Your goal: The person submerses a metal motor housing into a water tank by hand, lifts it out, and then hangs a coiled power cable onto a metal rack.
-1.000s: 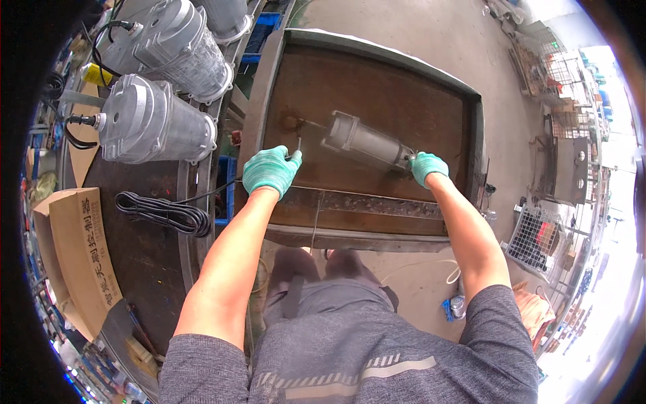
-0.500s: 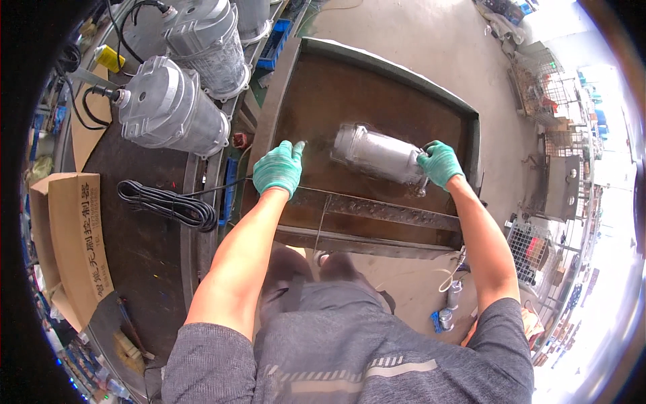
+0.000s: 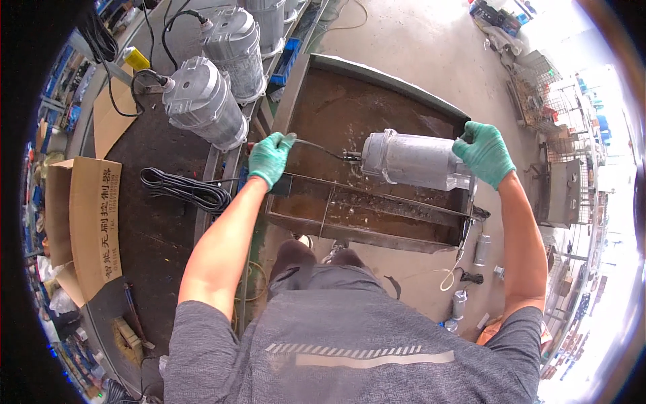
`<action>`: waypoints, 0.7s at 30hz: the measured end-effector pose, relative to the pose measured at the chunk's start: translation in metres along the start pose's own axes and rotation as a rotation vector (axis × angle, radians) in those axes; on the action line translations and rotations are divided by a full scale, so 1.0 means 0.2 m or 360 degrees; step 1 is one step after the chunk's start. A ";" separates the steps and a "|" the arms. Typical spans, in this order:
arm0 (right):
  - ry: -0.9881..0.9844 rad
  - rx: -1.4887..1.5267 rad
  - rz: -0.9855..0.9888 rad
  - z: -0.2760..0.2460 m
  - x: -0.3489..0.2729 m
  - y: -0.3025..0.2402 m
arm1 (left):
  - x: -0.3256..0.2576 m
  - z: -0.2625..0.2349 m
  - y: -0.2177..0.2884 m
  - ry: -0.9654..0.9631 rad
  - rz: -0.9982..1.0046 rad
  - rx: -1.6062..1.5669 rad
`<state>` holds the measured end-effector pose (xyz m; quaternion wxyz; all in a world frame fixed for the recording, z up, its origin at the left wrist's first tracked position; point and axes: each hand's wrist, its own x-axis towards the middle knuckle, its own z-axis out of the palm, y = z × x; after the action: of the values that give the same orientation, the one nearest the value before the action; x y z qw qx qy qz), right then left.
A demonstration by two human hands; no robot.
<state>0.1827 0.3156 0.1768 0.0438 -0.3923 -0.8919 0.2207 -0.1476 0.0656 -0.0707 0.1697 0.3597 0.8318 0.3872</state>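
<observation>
Pump [image 3: 414,160] over rusty tank [image 3: 306,87], right hand [image 3: 486,151] gripping, left hand [image 3: 270,157] holding cable [image 3: 323,149]

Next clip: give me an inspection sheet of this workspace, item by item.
Surface: rusty metal trough, wet-looking inside.
Job's things: silver cylindrical pump held level over the trough.
Clutter: open cardboard box, two more pumps on the dark bench at left.
Grippers: left hand, green glove, grips the pump's cable; right hand, green glove, grips the pump's far end.
Cables: black coiled cable on the bench.
Surroundings: concrete floor, wire cages at right.
</observation>
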 end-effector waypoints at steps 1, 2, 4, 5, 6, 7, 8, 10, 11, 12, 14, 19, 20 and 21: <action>-0.0002 0.0082 0.0060 -0.04 -0.04 -0.02 | -0.01 -0.05 -0.04 0.0033 0.0077 -0.0083; 0.0003 0.0095 0.0049 -0.08 -0.08 -0.05 | -0.02 -0.10 -0.08 0.0071 0.0149 -0.0161; 0.0059 0.0213 0.0083 -0.14 -0.15 -0.06 | -0.04 -0.22 -0.07 0.0052 0.0163 -0.0304; 0.0057 0.0219 0.0084 -0.16 -0.18 -0.04 | -0.08 -0.30 -0.02 0.0062 0.0157 -0.0441; 0.0083 0.0402 0.0052 -0.16 -0.22 -0.02 | -0.10 -0.38 -0.01 0.0037 0.0138 -0.0594; 0.0068 0.0423 0.0074 -0.17 -0.27 -0.01 | -0.15 -0.47 0.00 0.0056 0.0126 -0.0582; 0.0058 0.0442 0.0085 -0.18 -0.30 -0.01 | -0.19 -0.56 0.01 0.0087 0.0119 -0.0571; 0.0062 0.0581 0.0139 -0.14 -0.37 0.04 | -0.25 -0.71 -0.04 -0.0003 -0.0019 -0.0753; 0.0069 0.0703 0.0200 -0.11 -0.43 0.07 | -0.31 -0.76 0.00 0.0056 -0.0013 -0.0911; 0.0051 0.0936 0.0269 -0.06 -0.47 0.08 | -0.36 -0.83 0.08 0.0081 -0.0050 -0.0919; 0.0071 0.1177 0.0214 0.06 -0.54 0.13 | -0.43 -0.91 0.08 0.0153 -0.0070 -0.0987; 0.0000 0.1312 0.0371 0.41 -0.69 0.26 | -0.61 -0.94 0.05 0.0279 -0.0102 -0.0993; -0.0001 0.1307 0.0391 0.47 -0.72 0.29 | -0.64 -0.93 0.04 0.0289 -0.0113 -0.0995; 0.0027 0.1261 0.0324 0.53 -0.73 0.32 | -0.68 -0.92 0.05 0.0360 -0.0188 -0.0993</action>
<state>0.2995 0.2101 0.0686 0.1768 -0.4331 -0.6941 0.5473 -0.1536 -0.1249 0.0545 0.2005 0.1963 0.7060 0.6502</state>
